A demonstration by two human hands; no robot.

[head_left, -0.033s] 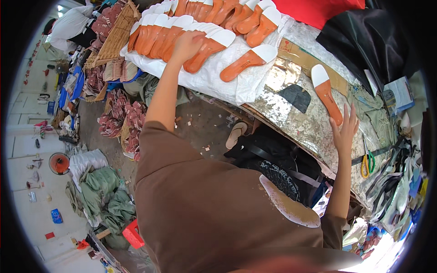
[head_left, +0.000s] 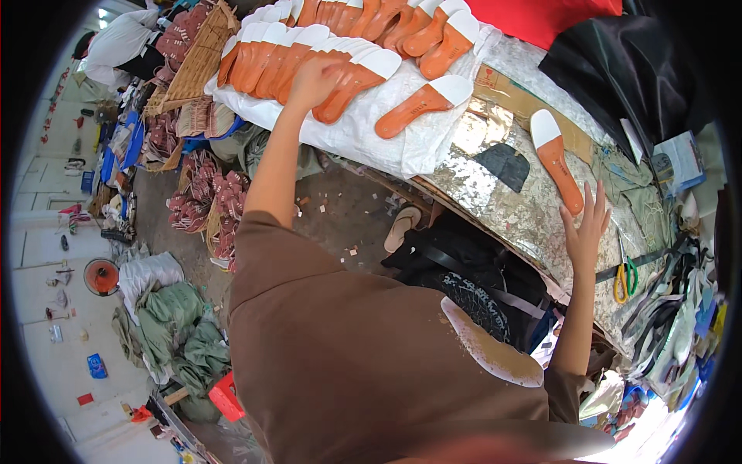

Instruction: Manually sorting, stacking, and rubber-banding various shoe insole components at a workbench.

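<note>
My left hand (head_left: 313, 82) reaches to the row of insoles (head_left: 267, 66) at the top of the view. Its fingers are bent over one orange insole with a white end, and the thumb side is hard to see. One separate insole (head_left: 417, 110) lies on the white sheet to the right of the row. Farther right, a single insole (head_left: 558, 166) rests on the worn bench, white end away from me. My right hand (head_left: 585, 230) is beside its near orange end, fingers spread; whether the thumb touches it I cannot tell.
A dark flat piece (head_left: 502, 166) lies mid-bench. Scissors (head_left: 624, 278) with yellow and green handles are near the right edge, beside hanging fabric strips (head_left: 680, 309). Black sheeting (head_left: 622, 69) and red material (head_left: 541, 19) cover the far side. Baskets of strapped parts (head_left: 202, 197) stand left.
</note>
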